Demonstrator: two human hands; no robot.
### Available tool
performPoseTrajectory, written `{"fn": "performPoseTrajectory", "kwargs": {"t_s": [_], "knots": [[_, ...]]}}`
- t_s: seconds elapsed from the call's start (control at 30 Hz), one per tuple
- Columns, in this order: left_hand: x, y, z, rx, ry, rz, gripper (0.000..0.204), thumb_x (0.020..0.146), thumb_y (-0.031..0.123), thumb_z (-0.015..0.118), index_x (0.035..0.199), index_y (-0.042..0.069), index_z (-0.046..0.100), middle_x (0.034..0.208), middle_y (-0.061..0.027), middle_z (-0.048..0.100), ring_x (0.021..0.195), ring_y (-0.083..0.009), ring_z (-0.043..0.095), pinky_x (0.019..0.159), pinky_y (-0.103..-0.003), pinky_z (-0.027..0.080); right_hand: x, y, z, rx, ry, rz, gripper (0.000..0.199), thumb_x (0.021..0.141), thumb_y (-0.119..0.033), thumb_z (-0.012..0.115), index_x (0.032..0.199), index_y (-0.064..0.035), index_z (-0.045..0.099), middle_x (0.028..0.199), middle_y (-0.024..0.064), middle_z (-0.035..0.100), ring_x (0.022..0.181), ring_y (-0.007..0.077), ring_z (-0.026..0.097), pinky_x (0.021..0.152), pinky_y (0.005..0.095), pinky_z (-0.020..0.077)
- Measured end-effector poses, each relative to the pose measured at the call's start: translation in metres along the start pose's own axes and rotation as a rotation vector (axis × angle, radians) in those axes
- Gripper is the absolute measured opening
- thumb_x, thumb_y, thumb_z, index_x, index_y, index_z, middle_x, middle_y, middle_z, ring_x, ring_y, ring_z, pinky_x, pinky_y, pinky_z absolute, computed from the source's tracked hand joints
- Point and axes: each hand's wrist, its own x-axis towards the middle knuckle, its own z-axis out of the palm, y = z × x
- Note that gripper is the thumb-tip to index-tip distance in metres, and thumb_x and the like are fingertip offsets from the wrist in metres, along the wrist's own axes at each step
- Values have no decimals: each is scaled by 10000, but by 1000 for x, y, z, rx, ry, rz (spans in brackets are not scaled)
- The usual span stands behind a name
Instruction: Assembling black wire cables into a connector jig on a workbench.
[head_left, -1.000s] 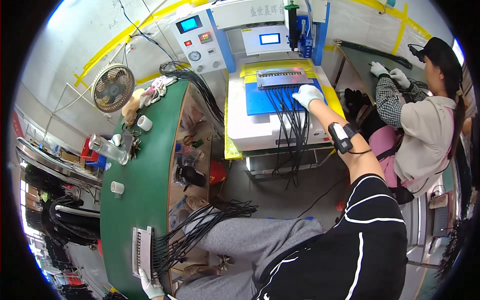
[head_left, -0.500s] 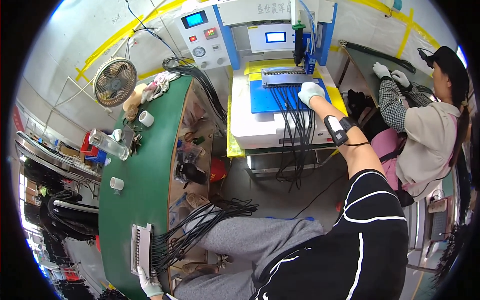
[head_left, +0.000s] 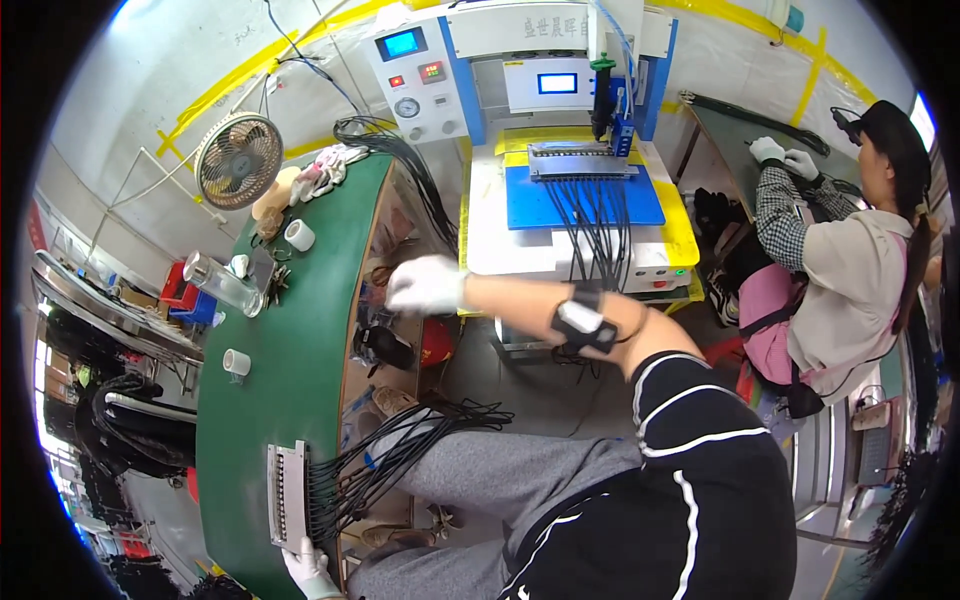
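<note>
My gloved left hand (head_left: 310, 570) grips the near end of a long metal cable fixture (head_left: 288, 492) on the green table. A row of small slots runs along this fixture, and a bundle of black cables (head_left: 410, 460) trails from it over my leg. My gloved right hand (head_left: 425, 284), smeared by motion, is in the air between the table and the machine, apart from both fixtures; its fingers cannot be made out. A similar metal fixture (head_left: 582, 163) with black cables hanging from it lies on the machine's blue plate (head_left: 530, 208), below the dispensing head (head_left: 602, 100).
The green table (head_left: 290, 390) holds white tape rolls (head_left: 299, 235), a clear bottle (head_left: 222, 283) and a fan (head_left: 240, 160). The white machine (head_left: 510, 260) stands ahead, its control panel (head_left: 415, 85) at its left. At right, a co-worker (head_left: 850, 260) sits at another table.
My right hand has left the fixture on the machine and swung left and toward me. My left hand stays at the near fixture's end. The fixture on the blue plate remains there.
</note>
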Motion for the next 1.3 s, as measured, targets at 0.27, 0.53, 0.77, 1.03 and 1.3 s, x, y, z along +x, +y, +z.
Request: {"fn": "performPoseTrajectory", "kwargs": {"t_s": [0.27,0.53,0.77,1.03,1.3], "knots": [[-26,25,34,570,92,-60,667,811,274,826,1351,-3,549,679,-22,588,464,-129,500,482,-294,445,56,-109,200,153,-620,108,393,952,-331,583,998,33,723,923,115,757,638,209,722,611,336,586],[-38,28,45,752,155,-55,793,811,299,832,1413,-74,474,634,-14,551,538,-102,452,553,-294,432,86,-130,257,-336,-447,-53,440,918,-440,610,923,-28,763,853,112,757,667,245,734,679,387,593],[-39,22,45,836,209,80,795,837,301,812,1420,-101,451,630,14,482,565,-101,407,565,-285,409,99,-130,271,-371,-407,-56,448,848,-485,657,884,-53,770,808,113,751,735,249,731,715,398,577],[-56,51,54,583,143,-192,777,874,239,768,1492,-38,387,824,-45,605,715,-115,551,681,-285,480,73,-162,241,100,-330,-21,417,770,-432,705,905,-40,752,926,153,745,836,274,722,749,378,558],[-83,38,40,-496,143,408,573,1066,241,419,1572,48,228,1502,-159,392,1373,-182,394,1168,-379,282,-30,-244,249,661,-757,-789,392,782,-353,813,1042,-81,703,965,77,722,919,208,694,803,340,552]]}}
